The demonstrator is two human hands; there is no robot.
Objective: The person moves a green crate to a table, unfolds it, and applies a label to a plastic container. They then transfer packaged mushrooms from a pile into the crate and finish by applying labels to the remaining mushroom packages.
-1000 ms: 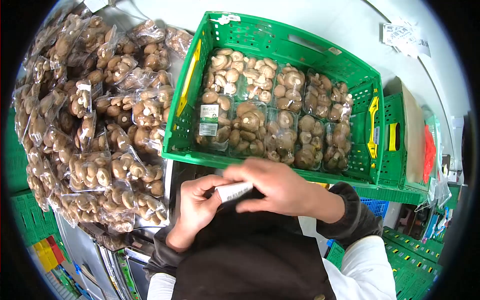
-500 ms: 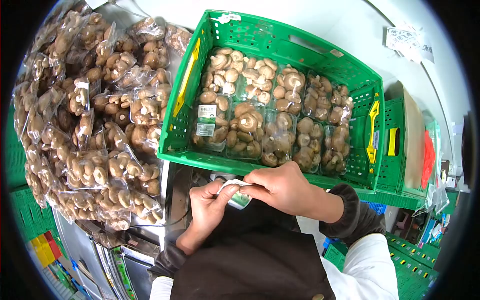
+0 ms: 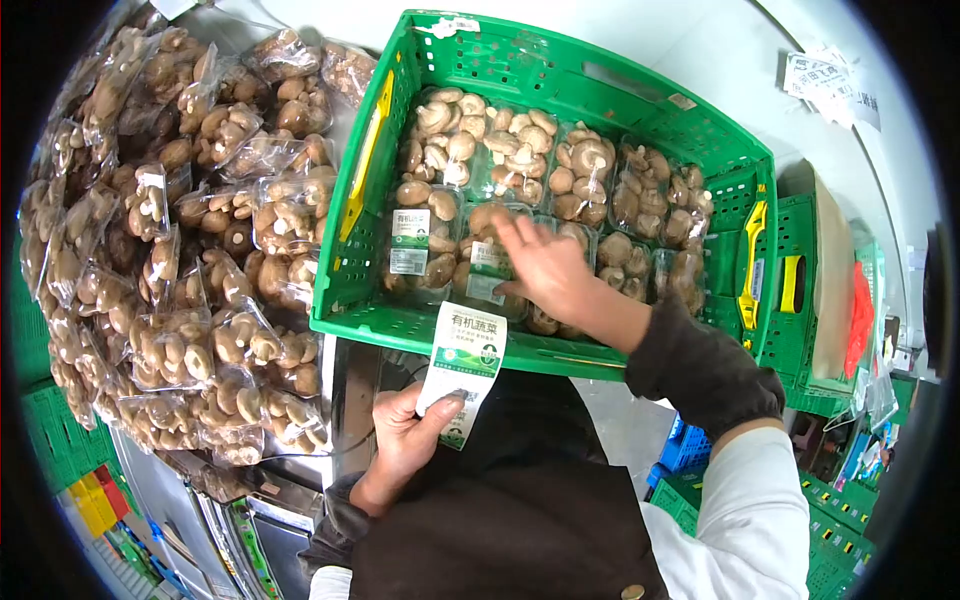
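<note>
Left hand (image 3: 405, 440) pinches label strip (image 3: 462, 365), just below green crate (image 3: 560, 60). Right hand (image 3: 545, 265) fingers spread flat, pressing sticker (image 3: 487, 272) onto mushroom tray (image 3: 495, 255) inside crate. Bagged mushrooms (image 3: 180, 240) piled left of both hands.

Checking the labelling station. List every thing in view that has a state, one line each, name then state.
left hand: shut on label strip, thumb on top.
label strip: held up, printed side showing.
right hand: fingers spread, pressing a label onto a tray.
green crate: open-topped, filled with wrapped mushroom trays.
leftmost front tray: labelled.
bagged mushrooms: sealed, piled beside the crate.
</note>
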